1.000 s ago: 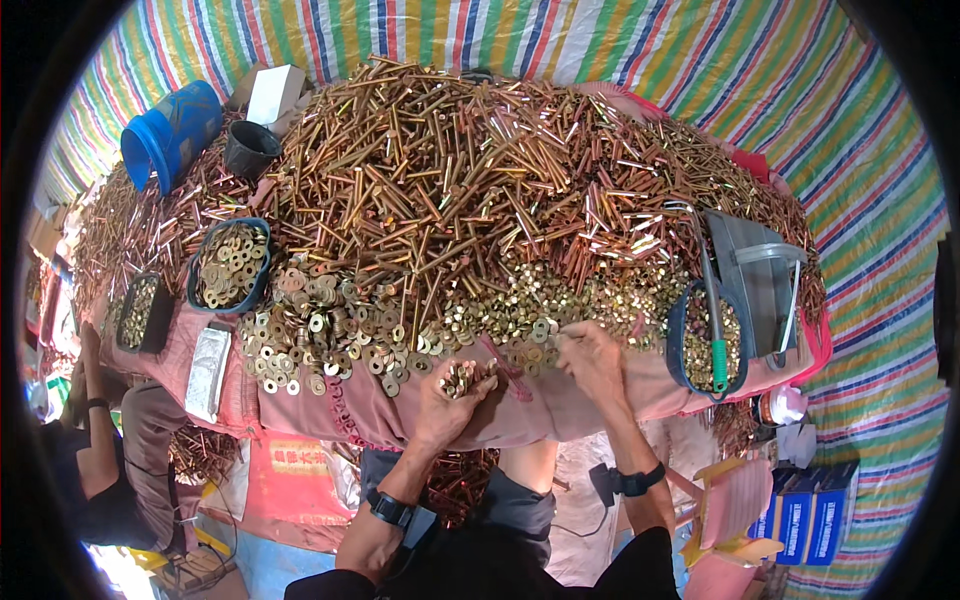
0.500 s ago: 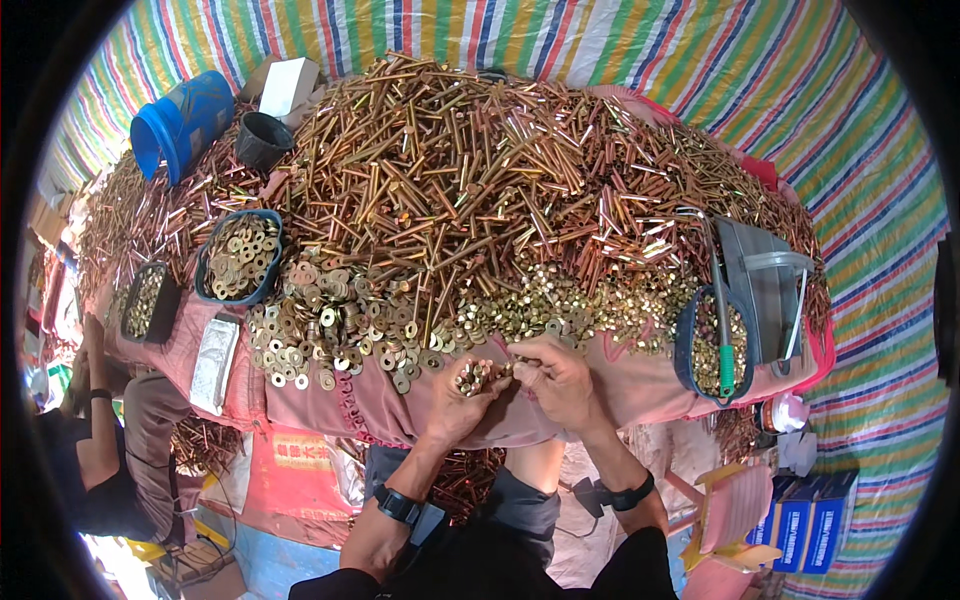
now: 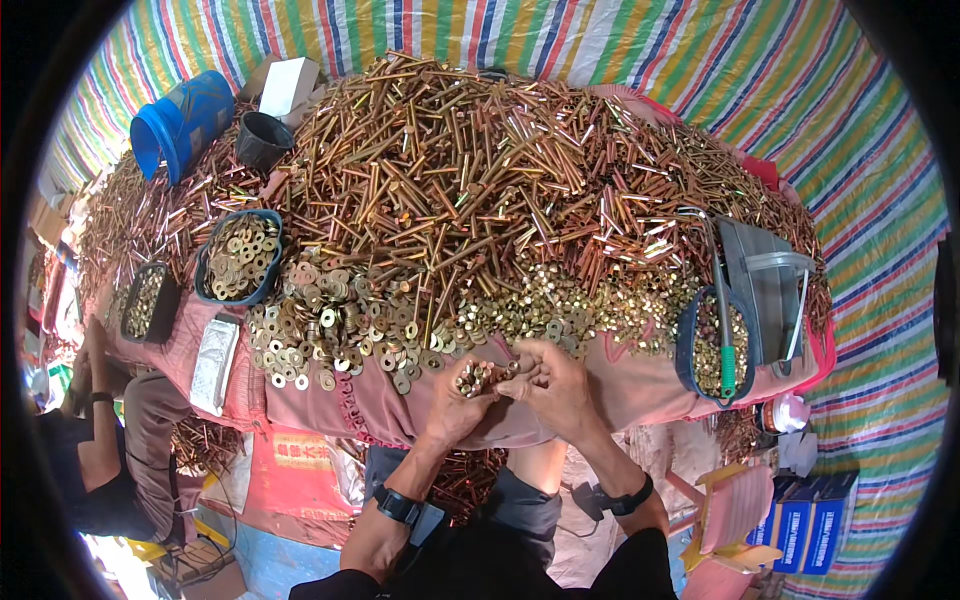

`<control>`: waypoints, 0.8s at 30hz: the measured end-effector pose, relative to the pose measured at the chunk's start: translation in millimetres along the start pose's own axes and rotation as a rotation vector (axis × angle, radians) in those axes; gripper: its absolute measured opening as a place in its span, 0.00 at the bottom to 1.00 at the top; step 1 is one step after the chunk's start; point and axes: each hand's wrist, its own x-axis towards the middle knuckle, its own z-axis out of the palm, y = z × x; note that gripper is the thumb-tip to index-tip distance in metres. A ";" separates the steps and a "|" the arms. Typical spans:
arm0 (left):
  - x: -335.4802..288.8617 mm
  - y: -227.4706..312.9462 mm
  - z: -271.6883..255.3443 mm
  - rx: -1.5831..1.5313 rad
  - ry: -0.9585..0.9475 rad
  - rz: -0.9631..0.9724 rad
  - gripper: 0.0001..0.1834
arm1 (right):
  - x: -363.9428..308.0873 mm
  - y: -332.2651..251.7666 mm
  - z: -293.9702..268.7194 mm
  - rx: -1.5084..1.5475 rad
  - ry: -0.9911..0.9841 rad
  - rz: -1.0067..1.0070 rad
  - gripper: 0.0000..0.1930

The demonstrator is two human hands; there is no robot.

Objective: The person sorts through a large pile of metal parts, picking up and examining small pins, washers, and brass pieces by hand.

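A bundle of bolts (image 3: 473,379) is gripped in my left hand (image 3: 460,408), its brassy ends bunched above the curled fingers. My right hand (image 3: 552,392) meets it, with thumb and fingers pinched together by the bundle's right side; the small piece between them is too small to name. Just beyond my hands lie a heap of flat washers (image 3: 330,325) on the left and a spread of small nuts (image 3: 560,300) on the right. Behind these rises a large pile of long coppery bolts (image 3: 450,170).
At left stand a tub of washers (image 3: 240,258), a dark tray (image 3: 150,302), a silver packet (image 3: 214,365), a black cup (image 3: 264,140) and a blue bucket (image 3: 180,125). At right are a tub of nuts (image 3: 705,345) and a grey dustpan (image 3: 760,290). Another person's arm (image 3: 98,405) shows far left.
My right hand has shifted slightly left and its fingers have changed position against the bundle. My left hand keeps hold of the bolts in nearly the same place.
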 end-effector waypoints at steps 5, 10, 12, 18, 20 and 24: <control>-0.5 3.0 1.0 -0.035 -0.014 -0.031 0.11 | 3.8 1.2 -1.0 -0.229 0.051 -0.366 0.11; -0.9 5.8 -0.7 -0.001 -0.011 -0.023 0.11 | 4.1 2.3 2.1 -0.179 0.058 -0.228 0.14; -1.2 5.3 -0.1 -0.007 -0.019 -0.050 0.10 | 2.8 0.3 3.4 -0.170 0.076 -0.315 0.16; -1.8 7.4 -1.9 0.018 -0.035 -0.001 0.10 | -1.5 -2.5 3.9 -0.071 0.112 -0.227 0.15; -1.8 8.8 -1.3 0.060 -0.035 0.011 0.10 | -1.1 2.3 3.8 -0.173 0.076 -0.297 0.14; -2.9 10.3 2.3 0.045 -0.022 0.032 0.08 | -2.2 14.8 0.2 -0.109 0.143 -0.212 0.12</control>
